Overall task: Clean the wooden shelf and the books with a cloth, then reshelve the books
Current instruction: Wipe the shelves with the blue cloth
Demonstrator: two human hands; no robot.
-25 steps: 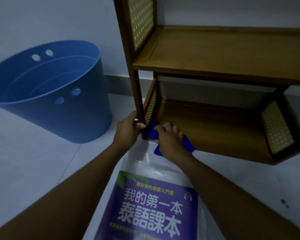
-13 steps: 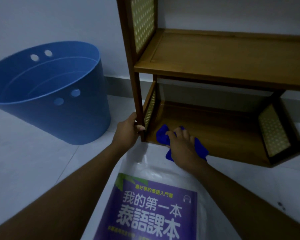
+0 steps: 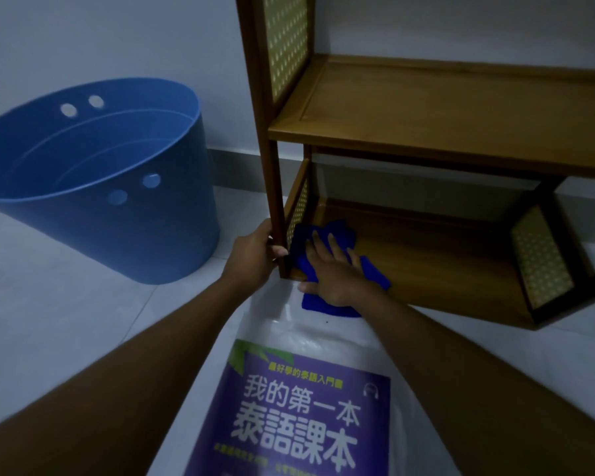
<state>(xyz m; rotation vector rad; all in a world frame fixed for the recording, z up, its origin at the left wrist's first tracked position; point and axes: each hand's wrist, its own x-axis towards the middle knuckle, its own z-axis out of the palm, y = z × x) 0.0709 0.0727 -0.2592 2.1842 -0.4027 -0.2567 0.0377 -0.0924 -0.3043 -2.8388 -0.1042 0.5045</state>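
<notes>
A low wooden shelf (image 3: 426,139) with woven cane side panels stands on the floor against the wall. My left hand (image 3: 255,254) grips its front left post near the bottom. My right hand (image 3: 337,269) lies flat, fingers spread, pressing a blue cloth (image 3: 327,235) onto the left end of the bottom board. Part of the cloth hangs over the board's front edge. A purple and white book (image 3: 306,413) with large white characters lies on the floor in front of me, between my forearms.
A big blue plastic tub (image 3: 117,214) with round holes in its wall stands on the pale tiled floor left of the shelf. The shelf's upper board (image 3: 461,108) and the right part of its bottom board (image 3: 443,266) are bare.
My right hand has slid the cloth deeper into the bottom left corner of the shelf and flattened out over it. My left hand has stayed on the post.
</notes>
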